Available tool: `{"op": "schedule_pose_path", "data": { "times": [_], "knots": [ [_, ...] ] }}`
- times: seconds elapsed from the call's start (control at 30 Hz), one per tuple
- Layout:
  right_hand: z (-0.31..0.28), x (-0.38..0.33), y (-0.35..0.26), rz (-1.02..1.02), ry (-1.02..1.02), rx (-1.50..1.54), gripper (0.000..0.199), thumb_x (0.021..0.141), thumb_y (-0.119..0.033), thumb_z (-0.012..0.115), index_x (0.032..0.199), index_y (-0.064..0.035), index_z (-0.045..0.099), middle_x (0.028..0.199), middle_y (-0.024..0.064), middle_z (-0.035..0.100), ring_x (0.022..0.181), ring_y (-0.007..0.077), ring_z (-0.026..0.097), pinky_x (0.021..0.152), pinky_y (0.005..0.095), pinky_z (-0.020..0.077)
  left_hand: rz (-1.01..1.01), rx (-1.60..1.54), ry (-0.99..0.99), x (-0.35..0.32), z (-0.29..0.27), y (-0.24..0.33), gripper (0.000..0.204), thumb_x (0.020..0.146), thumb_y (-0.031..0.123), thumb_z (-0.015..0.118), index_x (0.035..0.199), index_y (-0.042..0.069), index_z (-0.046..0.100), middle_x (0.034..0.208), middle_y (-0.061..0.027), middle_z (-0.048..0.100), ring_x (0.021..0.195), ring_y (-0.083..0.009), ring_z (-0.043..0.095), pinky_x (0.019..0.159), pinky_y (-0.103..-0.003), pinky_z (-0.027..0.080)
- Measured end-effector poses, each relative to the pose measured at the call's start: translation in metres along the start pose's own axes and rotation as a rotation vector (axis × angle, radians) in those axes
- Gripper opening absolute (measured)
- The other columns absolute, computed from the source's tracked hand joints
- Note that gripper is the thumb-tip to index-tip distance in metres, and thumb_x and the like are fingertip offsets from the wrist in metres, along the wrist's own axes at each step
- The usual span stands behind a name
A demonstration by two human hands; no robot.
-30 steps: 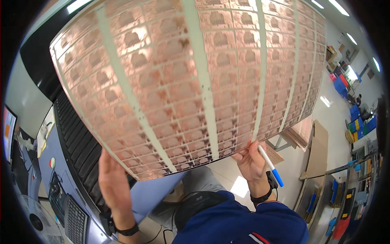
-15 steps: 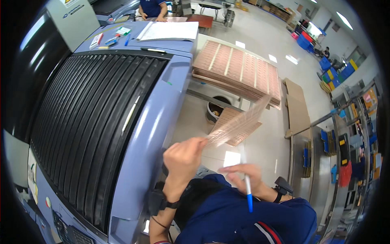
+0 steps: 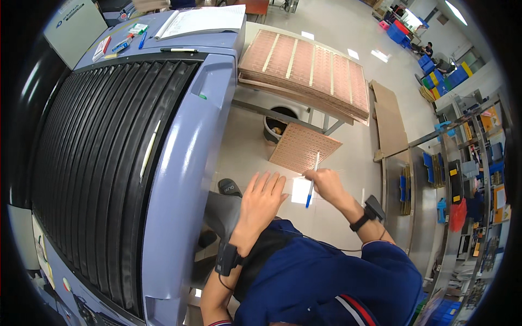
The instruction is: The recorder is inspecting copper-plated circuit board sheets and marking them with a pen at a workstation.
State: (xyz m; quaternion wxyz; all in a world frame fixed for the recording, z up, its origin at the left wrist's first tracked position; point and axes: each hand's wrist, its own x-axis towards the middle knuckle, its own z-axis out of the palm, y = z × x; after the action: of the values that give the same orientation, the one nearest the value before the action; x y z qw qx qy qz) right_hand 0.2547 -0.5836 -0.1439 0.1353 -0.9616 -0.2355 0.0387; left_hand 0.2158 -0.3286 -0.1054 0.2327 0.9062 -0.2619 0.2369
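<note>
My left hand (image 3: 262, 200) is open in front of my body, palm down with its fingers spread, holding nothing. To its right, my right hand (image 3: 328, 186) is closed around a white marker pen (image 3: 311, 190) with a blue end pointing down toward me. Beyond my hands, a copper-coloured panel (image 3: 302, 145) with a fine repeated pattern shows low beside the table. Whether my right hand touches its near corner, I cannot tell. A stack of similar panels (image 3: 304, 68), marked with pale stripes, lies on the table farther off.
At left stands a large blue-grey machine (image 3: 187, 185) with a black ribbed cover (image 3: 109, 163). An open notebook (image 3: 201, 22) and pens lie on its top. A round bin (image 3: 270, 130) stands under the table. Metal shelving (image 3: 424, 212) runs along the right.
The thin sheet in my left hand is no longer there, and that hand has opened. My right hand has moved forward and closed around the marker pen. The view has shifted slightly.
</note>
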Motion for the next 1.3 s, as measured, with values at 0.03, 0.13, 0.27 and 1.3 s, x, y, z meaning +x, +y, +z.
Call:
{"op": "schedule_pose_path", "data": {
  "times": [0.03,0.13,0.27,1.3],
  "knots": [
    [0.017,0.004,0.022,0.067,0.018,0.007,0.020,0.079,-0.003,0.062,0.097,-0.0094,0.070,0.075,0.0174,0.069,0.076,0.0375,0.069,0.066,0.0488,0.0536,-0.011,-0.002,-0.005,-0.003,-0.006,0.002,0.027,0.086,0.023,0.071,0.105,0.006,0.067,0.102,-0.0091,0.071,0.104,-0.0259,0.066,0.097,-0.041,0.049],
    [0.055,0.014,0.074,0.230,0.071,0.043,0.018,0.079,-0.002,0.061,0.094,-0.0087,0.071,0.078,0.0186,0.070,0.077,0.0392,0.069,0.067,0.0487,0.0534,-0.127,-0.100,-0.082,-0.027,-0.029,0.002,0.037,0.084,0.018,0.074,0.117,0.004,0.065,0.114,-0.0110,0.069,0.113,-0.0302,0.063,0.104,-0.044,0.046],
    [0.122,0.033,0.145,0.521,0.154,0.114,0.013,0.082,-0.003,0.061,0.087,-0.0075,0.072,0.080,0.0211,0.069,0.080,0.0410,0.068,0.070,0.0489,0.0526,-0.329,-0.161,-0.075,-0.064,-0.055,-0.005,0.030,0.083,0.012,0.074,0.111,0.002,0.067,0.110,-0.0113,0.070,0.109,-0.0289,0.064,0.101,-0.045,0.047],
    [0.196,0.090,0.210,0.647,-0.079,-0.315,0.011,0.088,-0.006,0.059,0.090,-0.0032,0.069,0.091,0.0216,0.071,0.085,0.0389,0.071,0.072,0.0492,0.0578,-0.693,-0.174,-0.045,-0.106,-0.105,0.003,0.016,0.078,-0.005,0.070,0.093,-0.001,0.070,0.092,-0.0130,0.073,0.087,-0.0305,0.071,0.082,-0.040,0.055]
  ]
}}
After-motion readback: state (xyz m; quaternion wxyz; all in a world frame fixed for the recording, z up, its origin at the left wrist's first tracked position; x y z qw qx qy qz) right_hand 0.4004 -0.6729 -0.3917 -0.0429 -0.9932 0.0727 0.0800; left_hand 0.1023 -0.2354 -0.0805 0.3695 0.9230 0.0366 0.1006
